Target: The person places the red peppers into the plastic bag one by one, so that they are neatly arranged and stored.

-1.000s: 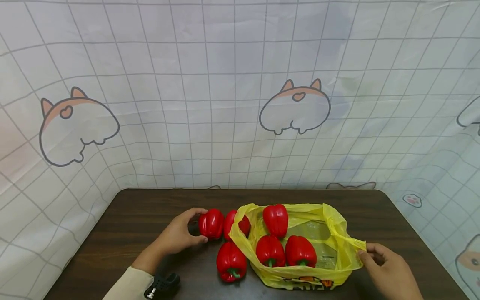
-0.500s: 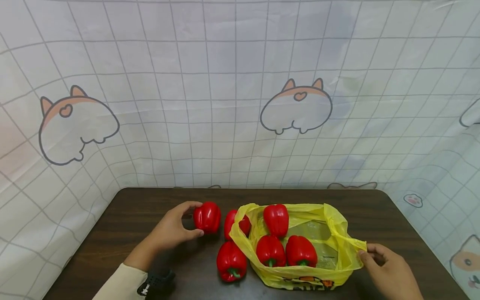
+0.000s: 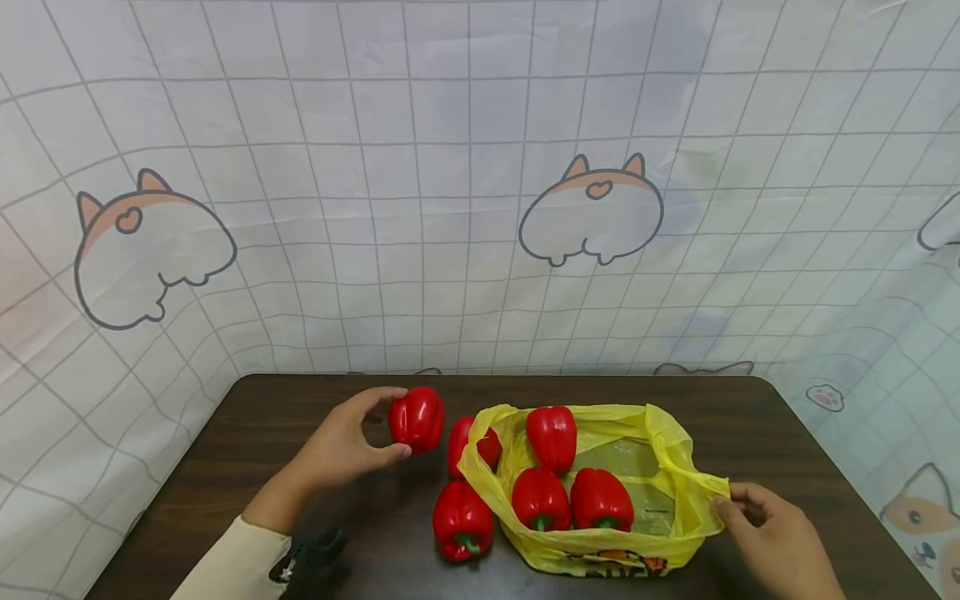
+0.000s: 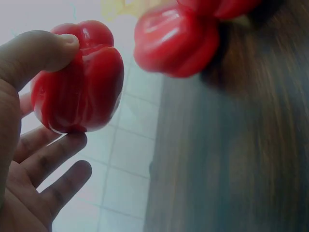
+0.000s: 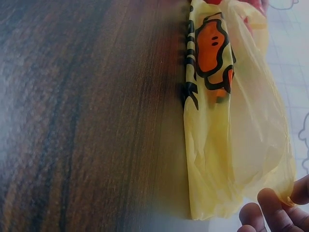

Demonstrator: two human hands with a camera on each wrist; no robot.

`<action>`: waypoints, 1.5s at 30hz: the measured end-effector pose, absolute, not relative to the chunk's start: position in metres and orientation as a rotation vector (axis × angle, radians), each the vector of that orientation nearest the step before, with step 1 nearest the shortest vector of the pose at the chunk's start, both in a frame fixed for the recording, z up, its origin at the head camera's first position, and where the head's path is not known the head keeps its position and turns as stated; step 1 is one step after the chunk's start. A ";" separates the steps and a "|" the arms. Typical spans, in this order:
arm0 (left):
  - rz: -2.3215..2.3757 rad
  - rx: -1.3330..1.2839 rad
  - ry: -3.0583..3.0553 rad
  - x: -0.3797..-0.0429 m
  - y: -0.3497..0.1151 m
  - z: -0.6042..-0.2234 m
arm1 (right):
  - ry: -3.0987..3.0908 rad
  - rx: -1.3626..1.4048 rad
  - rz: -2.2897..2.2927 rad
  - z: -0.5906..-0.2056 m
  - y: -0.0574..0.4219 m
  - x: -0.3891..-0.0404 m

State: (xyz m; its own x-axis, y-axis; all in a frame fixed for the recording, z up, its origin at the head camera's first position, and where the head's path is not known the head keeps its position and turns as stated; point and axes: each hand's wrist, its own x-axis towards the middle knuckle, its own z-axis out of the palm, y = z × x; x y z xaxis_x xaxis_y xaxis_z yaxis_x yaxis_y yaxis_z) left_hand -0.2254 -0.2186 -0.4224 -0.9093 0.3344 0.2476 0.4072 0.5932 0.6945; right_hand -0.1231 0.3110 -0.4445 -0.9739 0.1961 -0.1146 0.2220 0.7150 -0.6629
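My left hand (image 3: 337,442) pinches a red bell pepper (image 3: 417,419) between thumb and fingers, up off the table, left of the bag. In the left wrist view the thumb (image 4: 43,50) lies over the held pepper (image 4: 79,82), with some fingers spread below it. My right hand (image 3: 780,537) pinches the right edge of a yellow plastic bag (image 3: 600,554), whose mouth gapes upward. Inside lie red peppers, one at the back (image 3: 552,437) and two in front (image 3: 602,498). The right wrist view shows the bag's printed side (image 5: 212,145) and the fingertips (image 5: 273,208) on its corner.
Two more red peppers lie left of the bag: one in front (image 3: 462,522), the other behind (image 3: 459,446), partly covered by the bag's rim. All stand on a dark wooden table (image 3: 300,408). A grid-patterned cloth (image 3: 442,208) hangs behind it.
My left hand has lifted the pepper up from beside the others, first drawing it slightly left. The right hand and bag have stayed in place.
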 end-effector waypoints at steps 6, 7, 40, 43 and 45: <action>-1.212 -0.701 -2.684 -0.226 -0.207 -0.411 | 2.880 0.365 -1.115 -0.443 0.309 -0.123; -1.210 -0.708 -2.680 -0.226 -0.205 -0.409 | 2.880 0.368 -1.114 -0.442 0.309 -0.123; -1.208 -1.010 -2.600 -0.234 -0.134 -0.376 | 2.877 0.354 -1.111 -0.448 0.314 -0.125; -1.222 -1.028 -2.609 -0.235 -0.127 -0.375 | 2.879 0.353 -1.112 -0.448 0.314 -0.125; -1.217 -1.038 -2.616 -0.236 -0.122 -0.375 | 2.875 0.352 -1.118 -0.448 0.313 -0.125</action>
